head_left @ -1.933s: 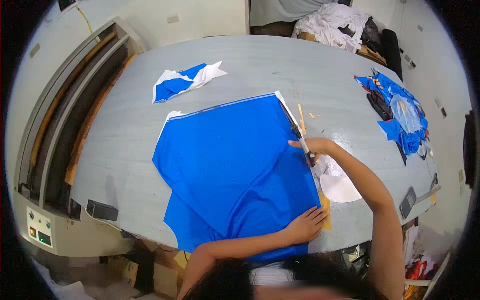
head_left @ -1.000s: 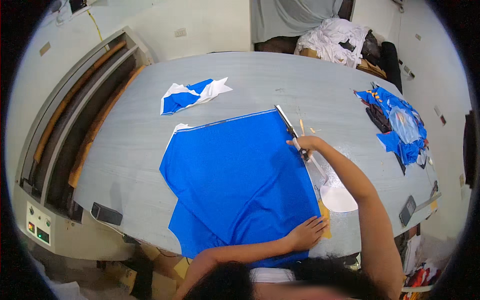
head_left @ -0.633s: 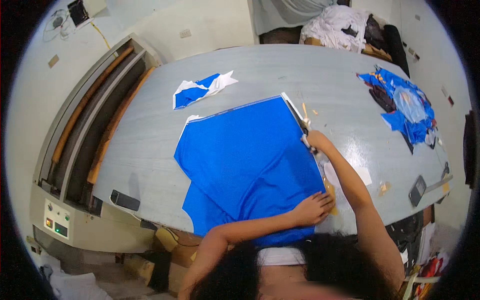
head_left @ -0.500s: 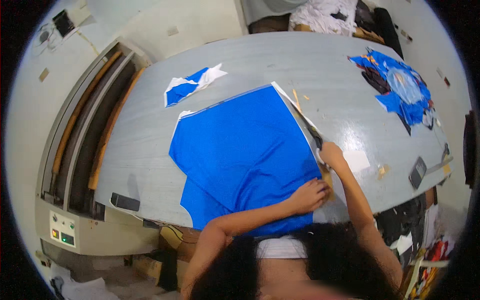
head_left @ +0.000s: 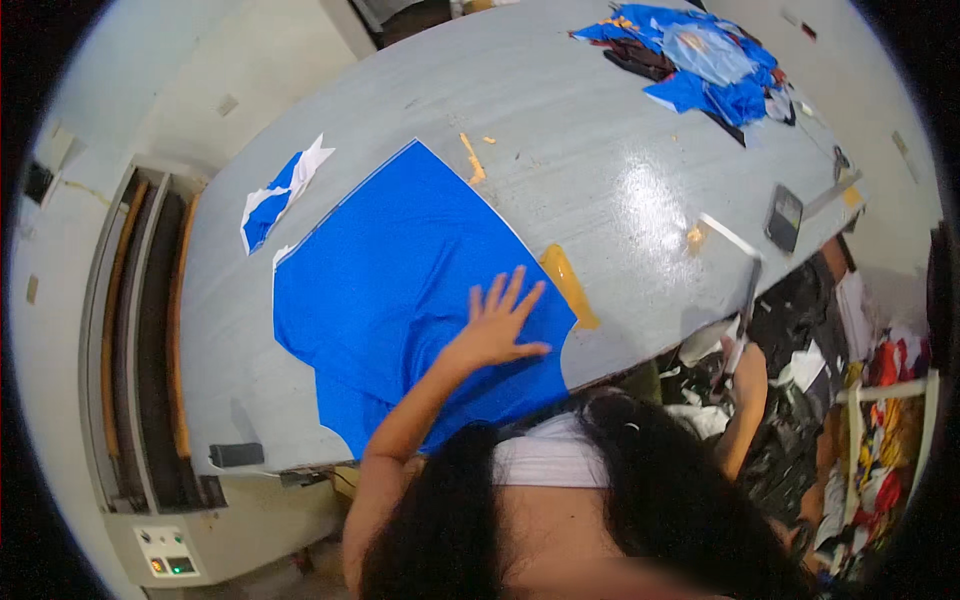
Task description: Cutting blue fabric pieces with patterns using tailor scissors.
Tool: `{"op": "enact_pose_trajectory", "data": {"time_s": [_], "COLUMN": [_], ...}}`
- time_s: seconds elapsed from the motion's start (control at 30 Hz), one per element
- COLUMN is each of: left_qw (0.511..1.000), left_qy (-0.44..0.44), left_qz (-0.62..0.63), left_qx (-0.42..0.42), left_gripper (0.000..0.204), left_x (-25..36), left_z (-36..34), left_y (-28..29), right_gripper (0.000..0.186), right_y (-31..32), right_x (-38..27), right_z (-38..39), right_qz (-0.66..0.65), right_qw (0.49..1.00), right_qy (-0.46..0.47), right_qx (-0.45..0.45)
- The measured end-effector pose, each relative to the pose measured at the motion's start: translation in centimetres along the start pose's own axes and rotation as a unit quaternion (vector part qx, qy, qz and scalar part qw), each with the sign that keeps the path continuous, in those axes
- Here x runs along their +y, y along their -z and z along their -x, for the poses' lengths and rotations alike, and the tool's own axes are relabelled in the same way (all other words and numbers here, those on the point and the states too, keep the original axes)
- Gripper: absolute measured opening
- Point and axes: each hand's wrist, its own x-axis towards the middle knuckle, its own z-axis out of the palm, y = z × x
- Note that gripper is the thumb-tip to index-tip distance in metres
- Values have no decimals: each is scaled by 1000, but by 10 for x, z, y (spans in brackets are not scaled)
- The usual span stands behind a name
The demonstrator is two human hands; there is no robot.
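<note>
On the grey surface point(head_left: 600, 110), a blue-and-white fabric scrap point(head_left: 275, 190) lies toward its left end. A heap of blue cloth pieces point(head_left: 700, 65) sits at its far right end, and a dark phone point(head_left: 785, 212) rests near its right edge.

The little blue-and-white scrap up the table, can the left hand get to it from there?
Probably yes: the left hand lies flat on the blue cloth, and only cloth and bare table lie before the scrap.
</note>
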Motion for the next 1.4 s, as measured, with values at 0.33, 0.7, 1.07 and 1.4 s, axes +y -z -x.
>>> {"op": "enact_pose_trajectory", "data": {"time_s": [0.33, 0.7, 1.07, 1.4], "left_qw": [857, 820, 966, 901], "left_qy": [483, 313, 139, 363], "left_qz": [14, -187, 111, -26], "left_qx": [180, 441, 190, 236], "left_gripper": [114, 13, 57, 79], "left_x": [-134, -120, 34, 11], "left_z": [93, 27, -3, 50], "left_y": [8, -38, -28, -51], "right_gripper": [42, 47, 59, 64], "right_y": [-40, -75, -140, -227], "right_x": [-77, -109, -176, -209], "right_z": [-20, -71, -11, -50], "right_qz": [-294, 178, 14, 156], "right_qw": [945, 962, 801, 716], "right_qy": [-41, 207, 558, 660], "right_qx": [-137, -10, -217, -164]}}
